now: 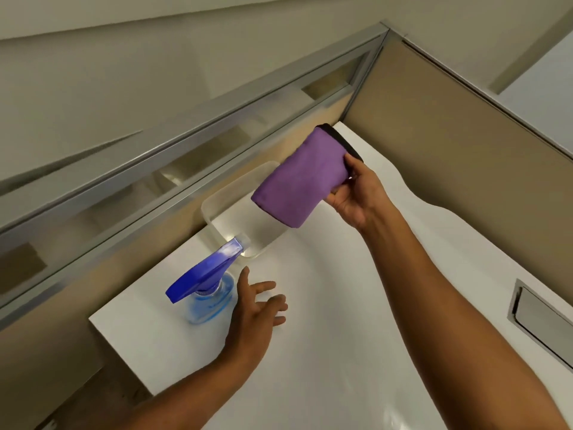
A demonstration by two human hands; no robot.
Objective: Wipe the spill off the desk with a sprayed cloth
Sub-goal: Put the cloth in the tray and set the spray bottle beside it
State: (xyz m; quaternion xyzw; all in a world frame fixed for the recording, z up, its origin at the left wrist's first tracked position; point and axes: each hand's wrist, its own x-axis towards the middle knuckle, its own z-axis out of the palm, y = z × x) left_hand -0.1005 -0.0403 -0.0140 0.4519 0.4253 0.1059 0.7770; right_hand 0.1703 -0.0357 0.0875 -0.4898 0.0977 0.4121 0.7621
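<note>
My right hand [356,190] holds a folded purple cloth [302,178] with a black edge up in the air above the white desk [325,352]. A clear spray bottle [206,283] with a blue trigger head and blue liquid stands on the desk at the left. My left hand [255,308] is just to the right of the bottle, fingers spread, close to it but not gripping it. No spill is visible on the desk surface.
A clear plastic tray [217,209] lies on the desk behind the bottle, partly under the cloth. Beige partition walls with a metal rail [186,135] enclose the desk at the back and right. A metal cable flap [539,318] sits in the desk at the right.
</note>
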